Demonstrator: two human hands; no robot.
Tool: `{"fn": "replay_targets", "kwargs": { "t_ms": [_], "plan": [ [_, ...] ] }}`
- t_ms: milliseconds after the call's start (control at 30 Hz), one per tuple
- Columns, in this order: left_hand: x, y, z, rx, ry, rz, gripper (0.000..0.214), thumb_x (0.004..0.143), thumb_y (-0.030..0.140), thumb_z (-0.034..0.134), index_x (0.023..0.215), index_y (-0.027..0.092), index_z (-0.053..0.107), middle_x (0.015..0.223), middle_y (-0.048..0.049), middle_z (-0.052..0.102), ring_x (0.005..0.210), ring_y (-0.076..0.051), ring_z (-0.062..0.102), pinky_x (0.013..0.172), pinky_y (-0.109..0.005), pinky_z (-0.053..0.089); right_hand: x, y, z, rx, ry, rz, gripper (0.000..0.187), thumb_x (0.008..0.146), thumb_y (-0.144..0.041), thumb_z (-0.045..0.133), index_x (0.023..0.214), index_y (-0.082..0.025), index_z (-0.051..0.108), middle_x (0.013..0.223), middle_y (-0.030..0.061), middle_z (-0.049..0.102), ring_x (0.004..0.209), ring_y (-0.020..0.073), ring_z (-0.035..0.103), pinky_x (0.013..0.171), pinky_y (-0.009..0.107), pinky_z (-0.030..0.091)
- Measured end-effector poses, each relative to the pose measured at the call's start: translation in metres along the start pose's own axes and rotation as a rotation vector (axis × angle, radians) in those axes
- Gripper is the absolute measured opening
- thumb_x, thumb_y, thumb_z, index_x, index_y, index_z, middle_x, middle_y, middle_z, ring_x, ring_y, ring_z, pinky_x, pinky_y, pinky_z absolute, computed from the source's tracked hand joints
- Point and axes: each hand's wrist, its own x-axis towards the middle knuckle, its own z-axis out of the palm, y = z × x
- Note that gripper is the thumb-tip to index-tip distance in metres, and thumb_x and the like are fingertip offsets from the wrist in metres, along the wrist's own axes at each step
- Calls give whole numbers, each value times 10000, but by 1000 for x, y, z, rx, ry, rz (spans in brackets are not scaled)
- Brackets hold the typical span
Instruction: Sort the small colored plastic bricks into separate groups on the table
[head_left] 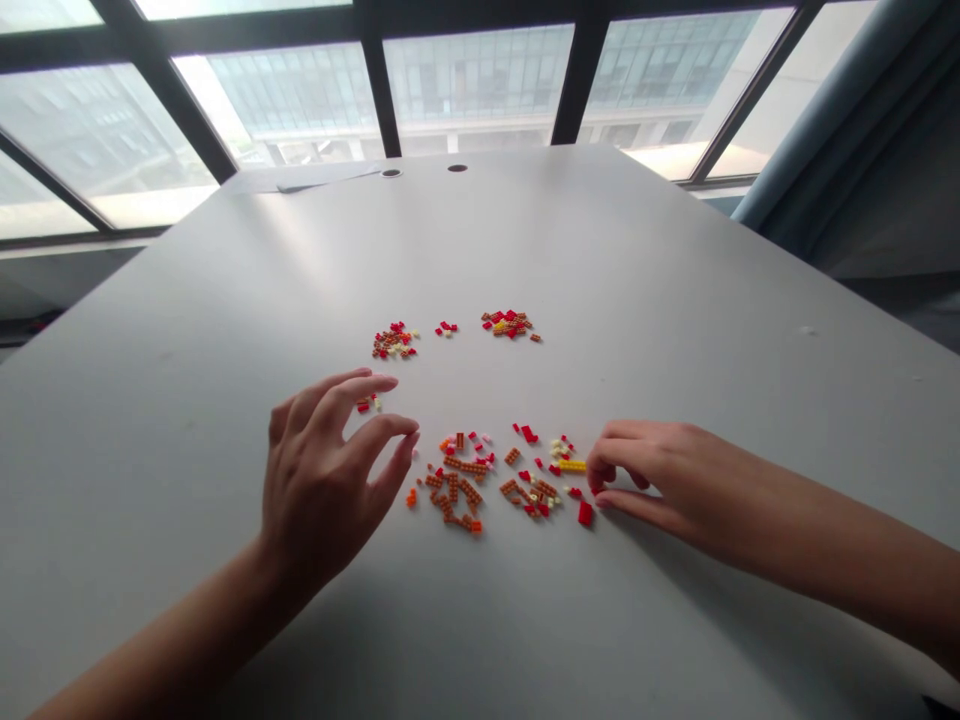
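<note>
Small toy bricks lie in clusters on a grey table (525,230). My left hand (326,475) hovers just left of an orange-brown pile (454,485), fingers spread and curved, holding nothing that I can see. My right hand (652,475) rests on the table at the right, its fingers curled with the tips pinched at a small red piece (598,491) by a yellow brick (572,465). A loose red brick (585,513) lies just below its thumb. Between the hands is a mixed red, brown and cream pile (534,490).
Farther back lie three smaller clusters: a red-brown one (394,341), a few red bits (447,328) and a red-yellow one (510,323). A tiny group (368,403) sits under my left fingertips. Sheets of paper (315,178) lie at the far edge below the windows.
</note>
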Motion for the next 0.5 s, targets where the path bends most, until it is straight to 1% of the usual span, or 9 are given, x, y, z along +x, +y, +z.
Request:
{"fn": "replay_targets", "kwargs": {
  "t_ms": [167, 300, 367, 500],
  "plan": [
    [1, 2, -1, 0, 9, 26, 49, 859, 191, 635, 848, 236, 652, 1146, -109, 675, 1125, -325, 611, 882, -502, 446, 1, -5, -3, 16, -9, -2, 94, 822, -167, 586, 753, -196, 642, 756, 27, 642, 606, 145, 589, 579, 245, 432],
    [2, 4, -2, -47, 0, 6, 58, 857, 196, 643, 834, 246, 661, 1128, -82, 691, 1132, -317, 611, 899, -506, 443, 7, -7, -8, 82, 0, 43, 139, 841, -256, 593, 732, -201, 658, 717, 26, 649, 606, 148, 586, 585, 251, 442],
    [3, 6, -3, -107, -15, -7, 68, 857, 196, 646, 819, 249, 666, 1097, -66, 702, 1143, -310, 605, 917, -507, 441, 10, -11, -6, 156, 68, 41, 148, 851, -288, 599, 752, -203, 669, 743, 30, 673, 618, 146, 585, 595, 255, 452],
    [5, 16, -6, -347, -116, -45, 80, 873, 231, 638, 808, 260, 675, 1057, -36, 706, 1143, -274, 597, 975, -498, 446, 17, -27, 8, 373, 316, -19, 121, 867, -286, 626, 799, -196, 671, 807, 29, 683, 630, 123, 581, 607, 245, 468]
  ]
}}
